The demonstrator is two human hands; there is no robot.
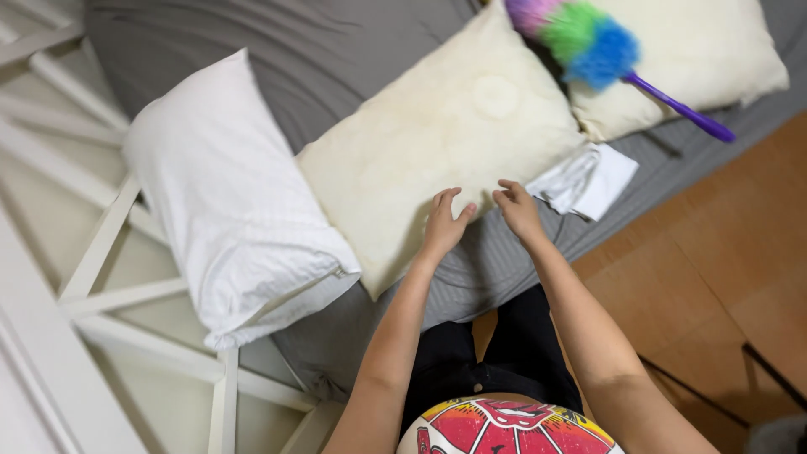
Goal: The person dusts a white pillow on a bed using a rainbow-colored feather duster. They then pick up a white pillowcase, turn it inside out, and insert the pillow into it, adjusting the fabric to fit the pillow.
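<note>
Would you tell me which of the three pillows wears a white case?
The left pillow, by the white frame; the other two are bare and yellowed.

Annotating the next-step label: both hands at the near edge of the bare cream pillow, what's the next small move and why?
Probably close both hands on the pillow's near edge. The left hand and right hand rest open at the edge of the uncovered cream pillow, gripping nothing. A folded white cloth, perhaps its case, lies beside the right hand, so reaching for that is also possible.
</note>
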